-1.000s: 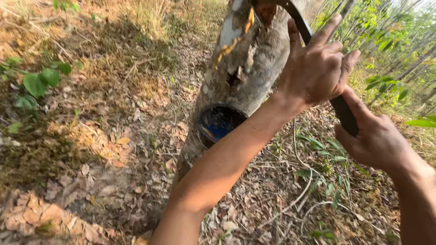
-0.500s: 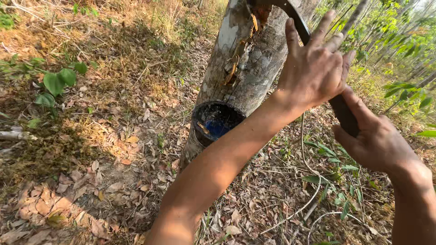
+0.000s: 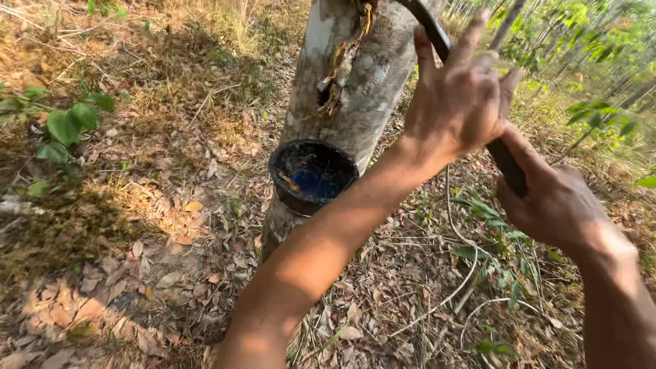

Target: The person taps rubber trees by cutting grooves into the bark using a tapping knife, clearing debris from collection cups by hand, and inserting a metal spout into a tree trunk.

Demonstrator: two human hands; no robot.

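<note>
The dark handle of the tapping knife (image 3: 509, 164) was gripped in the closed right hand (image 3: 553, 205). Its shaft was steadied by the left hand (image 3: 461, 102), fingers loosely spread. Beyond, the trunk (image 3: 355, 75) and black cup (image 3: 311, 176) had shifted left since earlier.
</note>
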